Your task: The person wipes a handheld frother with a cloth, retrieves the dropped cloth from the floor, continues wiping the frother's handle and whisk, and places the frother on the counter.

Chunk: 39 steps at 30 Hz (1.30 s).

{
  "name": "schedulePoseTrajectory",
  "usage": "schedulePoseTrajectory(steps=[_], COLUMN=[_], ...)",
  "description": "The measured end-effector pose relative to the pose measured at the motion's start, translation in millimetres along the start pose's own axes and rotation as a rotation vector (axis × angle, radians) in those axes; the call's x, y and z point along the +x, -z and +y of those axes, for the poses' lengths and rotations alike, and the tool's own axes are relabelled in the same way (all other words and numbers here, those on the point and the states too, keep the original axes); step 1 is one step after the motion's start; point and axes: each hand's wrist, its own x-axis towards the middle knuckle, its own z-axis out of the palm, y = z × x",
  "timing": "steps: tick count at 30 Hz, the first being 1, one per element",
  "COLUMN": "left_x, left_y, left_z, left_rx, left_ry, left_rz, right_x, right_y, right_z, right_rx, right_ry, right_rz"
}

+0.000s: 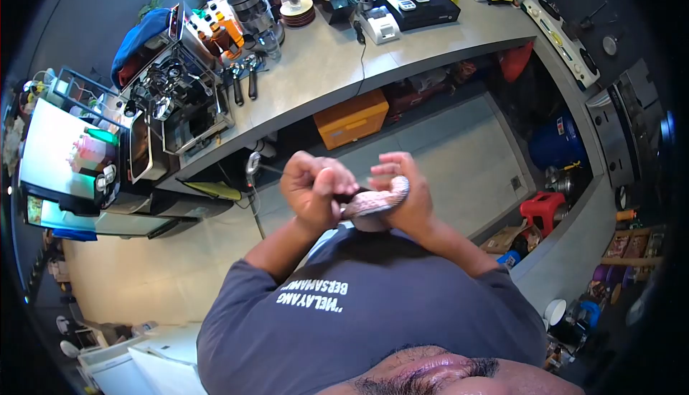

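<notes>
In front of my chest, both hands are raised around a curved, pinkish, speckled thing (378, 201) with a pale rim, whose kind I cannot make out. My left hand (313, 188) has its fingers curled in, thumb up, at the thing's left end, where a small dark part shows. Around the right end, my right hand (410, 201) is bent with its fingers closed on it. The palms and part of the thing are hidden by the fingers.
Ahead runs a grey counter (308, 79) with an espresso machine (169, 86), portafilters (244, 82), a grinder (251, 11) and a receipt printer (379, 26). Below sit an orange box (352, 120), a blue drum (556, 142) and a red stool (543, 212). A two-burner stove (561, 42) stands right.
</notes>
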Motion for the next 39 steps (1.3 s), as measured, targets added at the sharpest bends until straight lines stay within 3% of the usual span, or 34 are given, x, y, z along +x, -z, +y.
schedulePoseTrajectory(steps=[1, 4, 8, 12, 13, 17, 21, 28, 32, 36, 39], left_x=[-3, -10, -9, 13, 19, 38, 55, 77, 79, 111, 108], left_y=[6, 25, 56, 90, 101, 149, 187, 235, 241, 256, 235], left_z=[5, 19, 42, 64, 69, 86, 105, 120, 123, 136, 133], left_rx=[0.0, -0.036, -0.009, 0.07, 0.084, 0.105, 0.024, 0.095, -0.055, -0.317, -0.224], left_ry=[-0.002, -0.021, -0.031, -0.085, -0.101, -0.143, -0.083, -0.108, 0.09, 0.148, 0.175], left_rz=[0.038, 0.125, 0.187, 0.242, 0.258, 0.258, 0.218, 0.126, 0.115, 0.135, 0.064], right_x=[4, 23, 34, 50, 51, 79, 102, 107, 113, 115, 119], right_y=[-11, -28, -57, -99, -111, -158, -196, -242, -257, -263, -260], right_z=[0, 2, -27, -24, -31, -68, -69, -87, -75, -78, -85], right_rx=[0.103, -0.214, -0.282, -0.306, -0.23, -0.266, -0.395, 0.066, 0.053, 0.164, 0.252], right_ry=[0.018, 0.142, 0.244, 0.521, 0.524, 0.38, 0.296, 0.055, -0.099, -0.083, -0.06], right_rz=[0.073, 0.097, 0.125, -0.215, -0.211, 0.186, -0.1, -0.367, -0.804, -0.773, -0.715])
